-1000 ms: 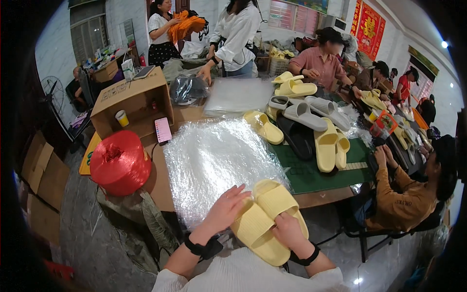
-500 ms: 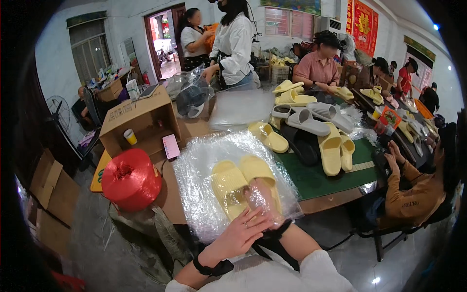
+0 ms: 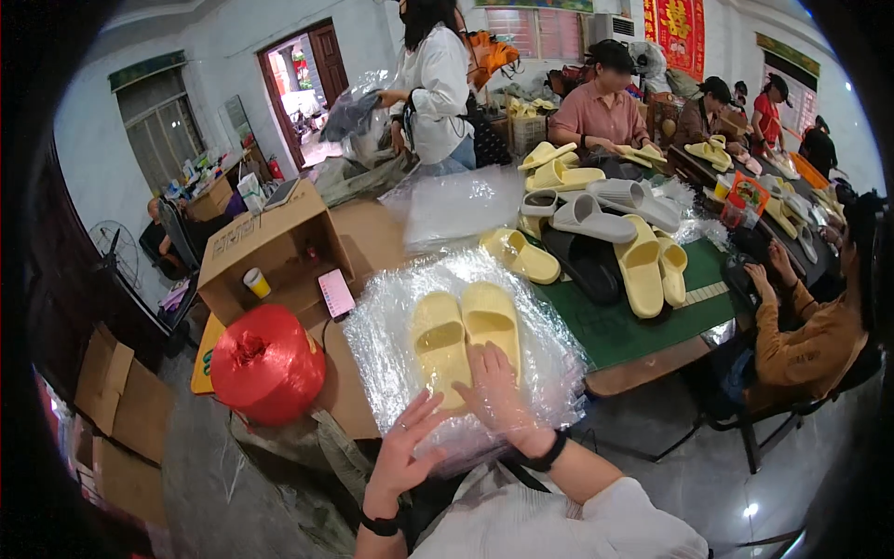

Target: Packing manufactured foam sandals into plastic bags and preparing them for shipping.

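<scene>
A pair of pale yellow slide slippers (image 3: 440, 334) lies side by side on a stack of clear plastic bags (image 3: 380, 312), straps toward the far side. Clear film seems to cover at least part of the pair. My right hand (image 3: 495, 391) lies flat with fingers stretched over the heel of the right slipper; whether it is inside the bag or on top, I cannot tell. My left hand (image 3: 407, 449) hovers by the left slipper's heel, fingers spread, holding nothing.
On the left are a red twine roll (image 3: 267, 363), a phone (image 3: 336, 293) and an open cardboard box (image 3: 279, 252) with a yellow-and-white cup (image 3: 256, 281). Yellow, grey and black slippers (image 3: 596, 219) pile up on the green mat (image 3: 596, 335). Several people work around the tables.
My left hand has pulled away from my right wrist toward the lower left, its fingers spreading. My right hand has flattened over the slippers. A standing person has lifted a bagged dark item.
</scene>
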The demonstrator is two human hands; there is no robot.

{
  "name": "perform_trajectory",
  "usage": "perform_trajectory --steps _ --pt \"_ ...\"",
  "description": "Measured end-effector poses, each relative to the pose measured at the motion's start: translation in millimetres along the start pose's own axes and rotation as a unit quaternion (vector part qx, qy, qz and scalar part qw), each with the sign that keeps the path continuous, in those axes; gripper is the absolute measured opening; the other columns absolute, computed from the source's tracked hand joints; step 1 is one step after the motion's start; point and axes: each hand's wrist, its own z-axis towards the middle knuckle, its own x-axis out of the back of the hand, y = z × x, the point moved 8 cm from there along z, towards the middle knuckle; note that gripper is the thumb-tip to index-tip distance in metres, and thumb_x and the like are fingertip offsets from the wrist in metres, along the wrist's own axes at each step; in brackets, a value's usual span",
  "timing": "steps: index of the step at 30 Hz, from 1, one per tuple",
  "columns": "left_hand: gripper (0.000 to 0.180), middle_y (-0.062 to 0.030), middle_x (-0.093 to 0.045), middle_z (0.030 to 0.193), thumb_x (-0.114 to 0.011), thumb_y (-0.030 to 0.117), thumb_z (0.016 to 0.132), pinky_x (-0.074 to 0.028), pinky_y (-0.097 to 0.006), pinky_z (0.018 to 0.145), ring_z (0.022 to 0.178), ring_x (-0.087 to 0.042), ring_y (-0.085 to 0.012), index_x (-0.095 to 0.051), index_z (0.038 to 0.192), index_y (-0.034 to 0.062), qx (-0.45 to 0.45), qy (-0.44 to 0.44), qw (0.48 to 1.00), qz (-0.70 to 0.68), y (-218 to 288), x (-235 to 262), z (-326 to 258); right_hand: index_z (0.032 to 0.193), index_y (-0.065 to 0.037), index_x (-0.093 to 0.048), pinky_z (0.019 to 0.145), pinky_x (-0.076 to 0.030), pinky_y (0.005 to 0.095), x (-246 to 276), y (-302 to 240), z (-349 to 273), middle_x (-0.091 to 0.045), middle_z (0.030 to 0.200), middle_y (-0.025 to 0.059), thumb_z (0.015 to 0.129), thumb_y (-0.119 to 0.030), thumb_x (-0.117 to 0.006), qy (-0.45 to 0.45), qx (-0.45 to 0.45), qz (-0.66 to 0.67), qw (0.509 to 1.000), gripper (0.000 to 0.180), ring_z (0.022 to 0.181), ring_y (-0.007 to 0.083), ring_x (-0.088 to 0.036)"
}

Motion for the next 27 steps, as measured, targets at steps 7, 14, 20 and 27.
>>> perform_trajectory --steps 7,14,20,27 --pt "0.056 -0.0191 -0.044 0.152 -0.070 0.023 0.088 -0.032 -0.049 0.115 0.145 -0.031 -0.0426 -0.056 0.138 0.0052 0.022 0.053 0.977 0.206 -15.6 10.9 35.7 0.119 -0.003 -0.069 0.074 -0.054 0.0313 124.6 -82.2 -74.3 -0.072 0.100 0.0122 0.094 -0.027 -0.070 -0.590 0.051 0.428 0.683 0.034 0.087 0.0223 -0.070" --pt "0.070 -0.0175 -0.038 0.156 -0.070 0.044 0.087 -0.028 -0.054 0.118 0.146 -0.029 -0.0413 -0.049 0.145 0.0103 -0.015 -0.054 0.958 0.282 -64.4 -53.0 65.3 0.123 -0.005 -0.065 0.098 -0.047 0.0432 99.2 -31.6 18.4 -0.064 0.123 0.0150 0.087 -0.018 -0.072 -0.117 0.162 0.137 0.970 0.039 0.118 0.0344 -0.059" --pt "0.068 -0.0170 -0.033 0.160 -0.070 0.043 0.085 -0.020 -0.056 0.120 0.147 -0.027 -0.0417 -0.053 0.144 0.0137 0.026 -0.105 0.953 0.284 -84.3 -48.5 18.1 0.146 -0.011 -0.045 0.118 -0.029 0.0494 26.4 51.0 -46.1 -0.039 0.155 0.0149 0.090 -0.028 -0.066 -0.188 0.093 -0.073 0.975 0.063 0.145 0.0369 -0.033" --pt "0.071 -0.0264 -0.042 0.150 -0.075 0.036 0.084 -0.033 -0.048 0.115 0.139 -0.040 -0.0425 -0.050 0.144 0.0083 0.128 0.059 0.978 0.156 -103.7 -7.1 -31.8 0.125 -0.006 -0.063 0.107 -0.042 0.0452 83.2 83.7 -75.1 -0.058 0.136 0.0175 0.087 -0.016 -0.071 -0.114 0.041 0.031 0.992 0.040 0.129 0.0376 -0.052"
